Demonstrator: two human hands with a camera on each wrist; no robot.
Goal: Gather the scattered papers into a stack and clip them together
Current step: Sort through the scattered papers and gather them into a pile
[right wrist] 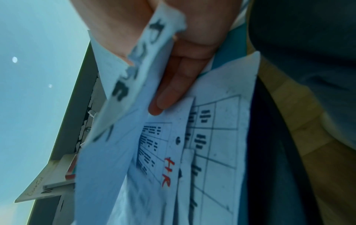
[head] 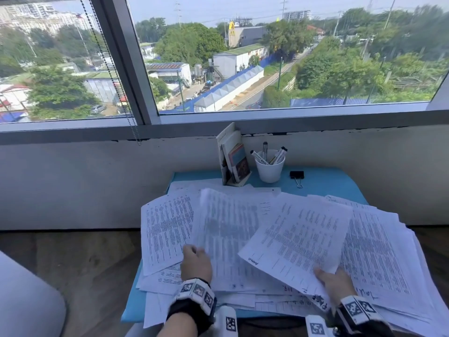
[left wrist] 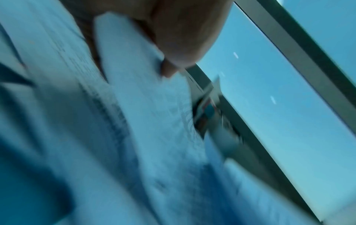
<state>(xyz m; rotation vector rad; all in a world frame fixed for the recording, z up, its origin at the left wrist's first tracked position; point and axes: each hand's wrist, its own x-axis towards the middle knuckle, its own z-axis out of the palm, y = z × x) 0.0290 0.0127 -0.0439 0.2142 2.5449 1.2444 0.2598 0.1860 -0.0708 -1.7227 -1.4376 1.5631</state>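
Left hand (head: pixel 196 263): your fingers pinch a blurred sheet (head: pixel 226 229) at lower centre.
Right hand (head: pixel 334 284): your fingers grip a printed sheet (head: pixel 296 237), lower right.
Papers (head: pixel 379 251): scattered across the counter (head: pixel 323 183).
Binder clip (head: pixel 297 176): centre right, beside the marker cup (head: pixel 269 169).

Printed papers (head: pixel 279 239) scattered overlapping, black binder clip (head: pixel 297 175) beyond them

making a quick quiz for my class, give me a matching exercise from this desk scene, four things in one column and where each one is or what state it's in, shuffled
Things:
1. binder clip
2. markers
3. right hand
4. booklets

Places or states:
A. standing in the white cup
B. upright in a small stand, left of the cup
C. lying on the blue table, right of the cup
D. gripping a printed sheet by its near edge

Pairs: 1-C, 2-A, 3-D, 4-B
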